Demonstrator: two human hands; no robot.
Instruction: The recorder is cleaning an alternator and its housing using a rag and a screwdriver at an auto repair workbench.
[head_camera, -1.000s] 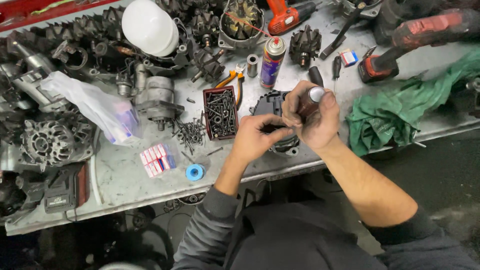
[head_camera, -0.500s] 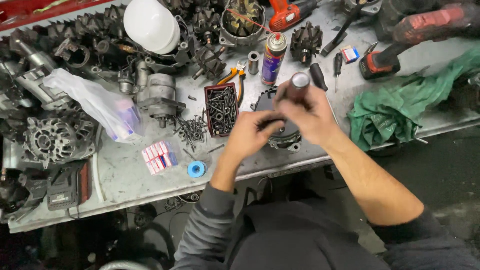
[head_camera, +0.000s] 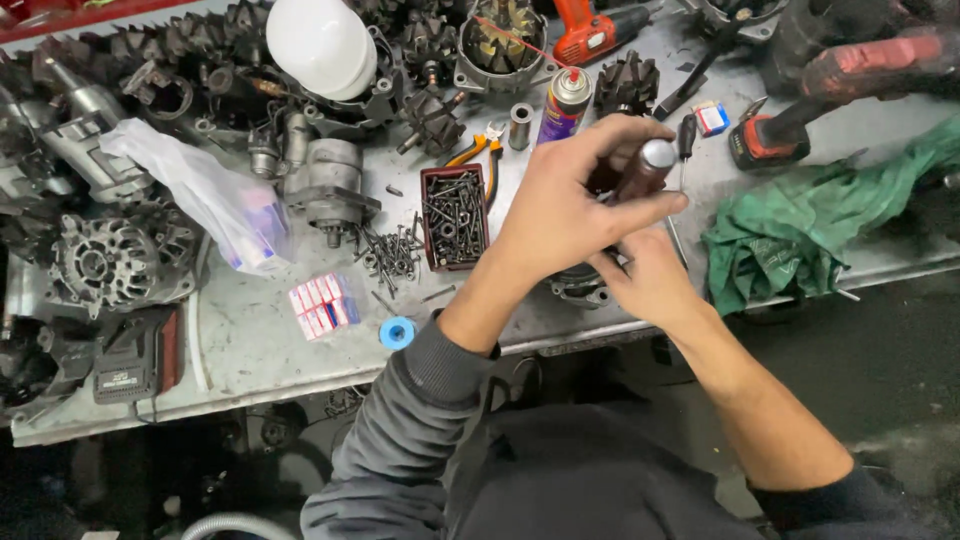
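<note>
head: hands (head_camera: 610, 235) hide dark part (head_camera: 578, 287)

**Things lying on the metal workbench**

A white round lamp bulb (head_camera: 320, 45) sits at the back among dark machine parts. A clear plastic bag (head_camera: 205, 195) lies on the left, near a grey alternator housing (head_camera: 115, 262). A small rusty tray (head_camera: 454, 217) holds bolts, and loose screws (head_camera: 390, 252) lie just beside it. A spray can (head_camera: 563, 105) stands behind. A green cloth (head_camera: 810, 225) lies on the right, near a red power tool (head_camera: 840, 85). A blue tape roll (head_camera: 397, 332) is near the front edge.
</note>
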